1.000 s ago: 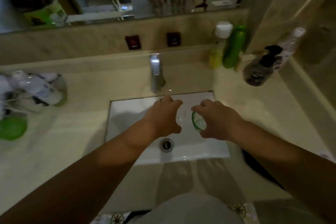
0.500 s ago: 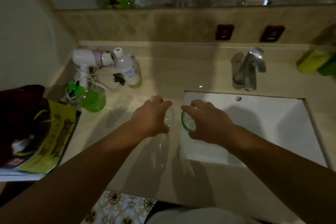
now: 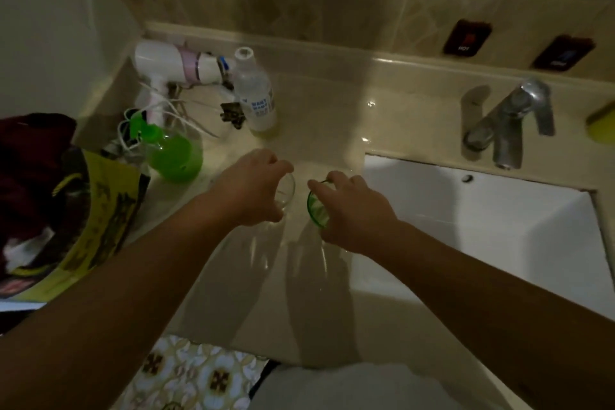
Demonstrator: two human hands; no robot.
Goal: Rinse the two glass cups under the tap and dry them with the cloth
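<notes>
My left hand (image 3: 248, 190) grips a clear glass cup (image 3: 287, 191) from above, over the beige counter (image 3: 319, 120) left of the sink. My right hand (image 3: 352, 210) holds a green-tinted glass cup (image 3: 315, 206) by its rim, close beside the clear one. Both cups are low over the counter; I cannot tell whether they touch it. The chrome tap (image 3: 509, 123) stands at the right behind the white sink basin (image 3: 466, 220), and no water runs from it. I see no drying cloth for certain.
A white hair dryer (image 3: 176, 68), a clear plastic bottle (image 3: 254, 90) and a green spray bottle (image 3: 173, 150) stand at the counter's back left. A yellow and dark bag (image 3: 50, 196) lies at the far left. Two dark wall switches (image 3: 466, 38) sit above the tap.
Both hands carried the cups left, from over the sink basin to over the counter beside it. The view swung left with them, bringing the hair dryer and bottles into sight.
</notes>
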